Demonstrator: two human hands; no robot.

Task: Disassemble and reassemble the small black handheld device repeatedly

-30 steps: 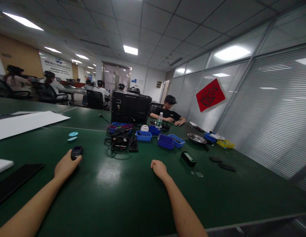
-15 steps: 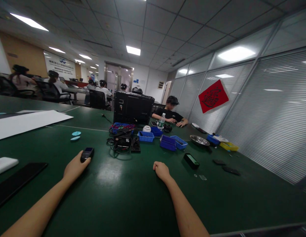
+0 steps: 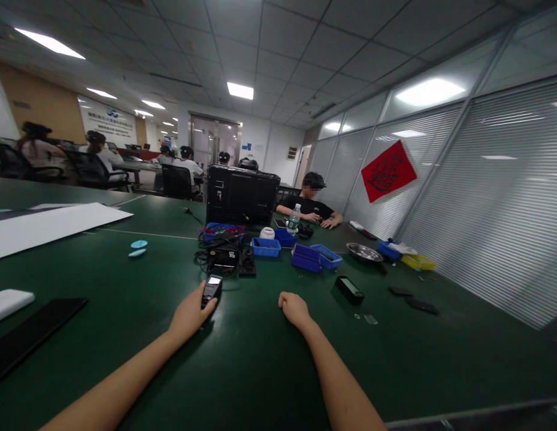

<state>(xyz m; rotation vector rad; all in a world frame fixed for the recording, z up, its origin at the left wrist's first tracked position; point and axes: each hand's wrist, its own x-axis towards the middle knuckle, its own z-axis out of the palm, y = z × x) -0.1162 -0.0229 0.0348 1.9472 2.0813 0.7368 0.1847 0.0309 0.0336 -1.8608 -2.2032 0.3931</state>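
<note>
My left hand [image 3: 189, 314] rests on the green table [image 3: 242, 359] and grips a small black device [image 3: 211, 289] with a lit screen, its fingers wrapped round it. A hand's width to the right, my right hand [image 3: 293, 308] lies on the table as a loose fist with nothing visible in it. Just beyond the device sits a tangle of black cables and a black unit [image 3: 221, 259]. A black rectangular box [image 3: 349, 289] lies to the right of my right hand.
Blue bins [image 3: 264, 246], a metal bowl [image 3: 363, 252], a yellow tray [image 3: 418, 261], a water bottle [image 3: 293, 219] and a large black case [image 3: 241, 196] stand farther back. A person sits behind them. A black tablet [image 3: 31, 332], a white pad [image 3: 9, 301] and white board [image 3: 49, 224] lie left.
My left hand has slid to the right across the table with the black device, ending close to my right hand. My right hand has stayed put.
</note>
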